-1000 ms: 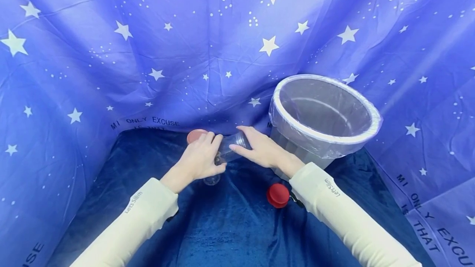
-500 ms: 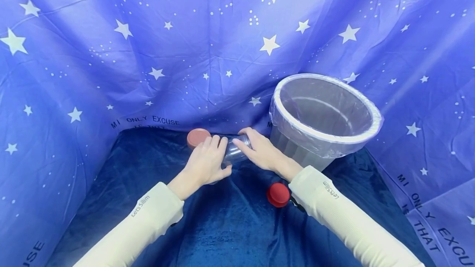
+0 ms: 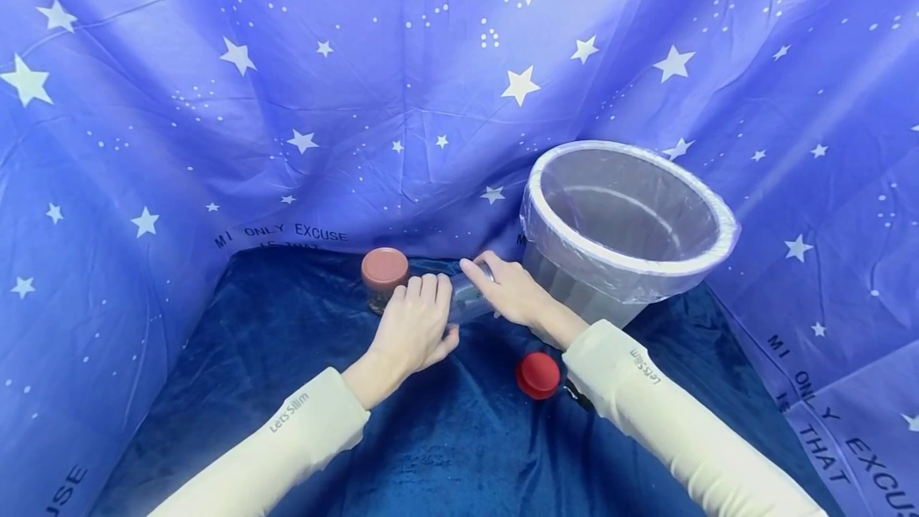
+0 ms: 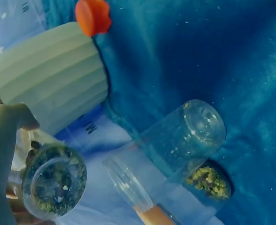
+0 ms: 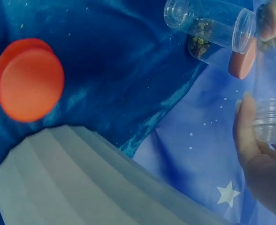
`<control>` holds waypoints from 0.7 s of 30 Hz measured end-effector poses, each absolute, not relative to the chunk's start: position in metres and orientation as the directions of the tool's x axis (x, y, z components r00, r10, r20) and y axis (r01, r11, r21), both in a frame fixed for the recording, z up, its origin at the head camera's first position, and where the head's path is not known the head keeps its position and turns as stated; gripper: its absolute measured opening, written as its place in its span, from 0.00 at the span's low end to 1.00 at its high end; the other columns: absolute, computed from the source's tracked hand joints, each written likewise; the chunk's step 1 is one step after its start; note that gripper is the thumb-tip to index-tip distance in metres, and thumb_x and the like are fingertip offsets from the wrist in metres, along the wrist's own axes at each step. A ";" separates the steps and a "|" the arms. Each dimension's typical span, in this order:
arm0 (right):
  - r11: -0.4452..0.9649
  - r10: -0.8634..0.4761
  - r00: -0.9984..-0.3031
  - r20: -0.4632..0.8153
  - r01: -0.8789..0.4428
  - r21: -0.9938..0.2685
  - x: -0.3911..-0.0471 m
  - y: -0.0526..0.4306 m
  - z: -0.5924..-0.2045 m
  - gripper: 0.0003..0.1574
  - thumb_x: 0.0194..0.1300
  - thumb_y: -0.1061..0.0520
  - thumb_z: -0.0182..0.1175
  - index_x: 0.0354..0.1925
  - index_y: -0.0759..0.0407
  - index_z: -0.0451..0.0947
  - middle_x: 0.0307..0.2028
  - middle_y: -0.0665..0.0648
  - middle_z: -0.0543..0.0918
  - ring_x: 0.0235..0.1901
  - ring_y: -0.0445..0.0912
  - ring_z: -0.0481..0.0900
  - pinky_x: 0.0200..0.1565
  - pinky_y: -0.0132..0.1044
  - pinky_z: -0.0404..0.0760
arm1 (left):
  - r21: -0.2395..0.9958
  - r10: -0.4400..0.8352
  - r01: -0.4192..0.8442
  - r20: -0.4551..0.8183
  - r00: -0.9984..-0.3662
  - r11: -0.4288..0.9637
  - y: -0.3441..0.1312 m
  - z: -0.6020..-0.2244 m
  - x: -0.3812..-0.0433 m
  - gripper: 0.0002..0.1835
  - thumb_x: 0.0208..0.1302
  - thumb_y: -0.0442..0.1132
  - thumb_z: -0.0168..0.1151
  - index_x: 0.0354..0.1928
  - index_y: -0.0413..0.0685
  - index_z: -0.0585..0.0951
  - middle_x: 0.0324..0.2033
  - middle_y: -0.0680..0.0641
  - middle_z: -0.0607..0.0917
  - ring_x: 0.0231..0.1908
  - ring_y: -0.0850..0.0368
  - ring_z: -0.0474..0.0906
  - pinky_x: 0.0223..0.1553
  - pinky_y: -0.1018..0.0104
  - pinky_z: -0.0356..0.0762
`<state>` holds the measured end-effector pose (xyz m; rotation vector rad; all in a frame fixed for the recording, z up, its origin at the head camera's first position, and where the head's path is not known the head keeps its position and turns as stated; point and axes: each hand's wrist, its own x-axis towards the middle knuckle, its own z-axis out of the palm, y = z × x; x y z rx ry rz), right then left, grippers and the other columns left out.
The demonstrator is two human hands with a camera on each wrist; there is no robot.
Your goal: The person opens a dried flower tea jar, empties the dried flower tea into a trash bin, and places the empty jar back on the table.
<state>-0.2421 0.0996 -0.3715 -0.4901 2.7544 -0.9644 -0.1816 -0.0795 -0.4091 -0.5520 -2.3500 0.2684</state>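
Both hands hold a clear plastic jar (image 3: 470, 301) tilted between them, mouth end toward the bin. My left hand (image 3: 412, 321) grips its base end, where dried leafy pieces (image 4: 53, 185) show through the bottom in the left wrist view. The fingers of my right hand (image 3: 511, 292) curl round the threaded mouth (image 5: 272, 122), which bears no lid. Behind the left hand, a jar with a pink lid (image 3: 385, 266) stands on the cloth with yellow-green dried pieces (image 4: 209, 182) inside. Beside it, an uncapped clear jar (image 4: 168, 138) stands hidden from the head view.
A grey bin (image 3: 589, 294) with a clear liner over its rim (image 3: 610, 262) stands at the right, close to the right hand. Red lids (image 3: 538, 376) lie stacked on the dark blue cloth (image 3: 431, 453) before it. A starry curtain (image 3: 402, 102) surrounds the surface.
My left hand has moved right and slightly nearer, uncovering the pink-lidded jar and covering the uncapped jar. The held jar and my right hand have shifted a little right.
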 end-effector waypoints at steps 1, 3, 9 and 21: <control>0.730 -0.357 -0.930 -0.085 -0.221 -0.646 -0.242 0.100 -0.372 0.36 0.73 0.29 0.40 0.55 0.55 0.73 0.28 0.58 0.82 0.24 0.52 0.84 0.33 0.41 0.82 | -0.339 0.458 0.311 0.590 -0.665 0.888 -0.079 -0.411 -0.181 0.39 0.45 0.63 0.65 0.51 0.38 0.76 0.36 0.44 0.81 0.33 0.50 0.77 0.30 0.61 0.76; 0.718 -0.340 -0.933 -0.120 -0.176 -0.673 -0.240 0.101 -0.372 0.34 0.73 0.29 0.42 0.51 0.55 0.75 0.23 0.56 0.79 0.19 0.51 0.80 0.28 0.41 0.82 | -0.338 0.462 0.317 0.590 -0.662 0.886 -0.077 -0.415 -0.179 0.39 0.47 0.64 0.63 0.51 0.38 0.75 0.36 0.44 0.81 0.34 0.49 0.77 0.32 0.60 0.75; 0.708 -0.339 -0.934 -0.114 -0.173 -0.685 -0.239 0.106 -0.376 0.32 0.72 0.30 0.43 0.40 0.54 0.77 0.21 0.53 0.76 0.20 0.47 0.77 0.24 0.40 0.81 | -0.277 0.469 0.380 0.582 -0.665 0.883 -0.077 -0.429 -0.177 0.41 0.50 0.65 0.61 0.53 0.36 0.73 0.34 0.44 0.79 0.30 0.49 0.78 0.32 0.60 0.78; 0.817 -0.278 -0.913 -0.300 -0.060 -0.573 -0.234 0.104 -0.379 0.45 0.70 0.23 0.34 0.42 0.60 0.74 0.23 0.60 0.83 0.18 0.49 0.84 0.33 0.40 0.83 | -0.228 0.427 0.366 0.586 -0.688 0.902 -0.076 -0.443 -0.175 0.41 0.44 0.61 0.71 0.53 0.38 0.74 0.32 0.44 0.81 0.23 0.52 0.79 0.22 0.63 0.79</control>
